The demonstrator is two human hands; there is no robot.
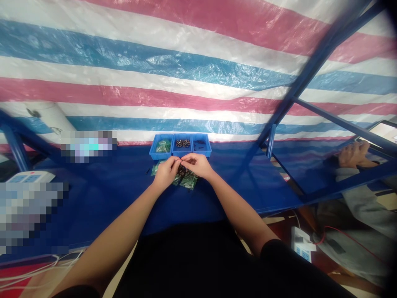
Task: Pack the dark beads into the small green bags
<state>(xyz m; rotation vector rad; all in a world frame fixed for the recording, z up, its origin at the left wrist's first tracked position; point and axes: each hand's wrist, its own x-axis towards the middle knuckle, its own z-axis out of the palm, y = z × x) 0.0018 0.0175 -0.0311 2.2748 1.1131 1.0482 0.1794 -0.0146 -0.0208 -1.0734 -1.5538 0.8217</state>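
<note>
My left hand and my right hand meet fingertip to fingertip over the blue table, thumbs and forefingers pinched. Whatever sits between the fingers is too small to make out. Below them lies a heap of small dark and brass-coloured parts, partly covered by my hands. Small green-tinted plastic bags lie around the heap. Just behind, three blue bins stand side by side: the left bin has greenish bags, the middle bin small shiny metal pieces, the right bin a few dark pieces.
Blue metal frame bars slope down at the right. Beyond them is another person's hand near a tablet. Power strips lie at left and lower right. A striped plastic sheet hangs behind the table.
</note>
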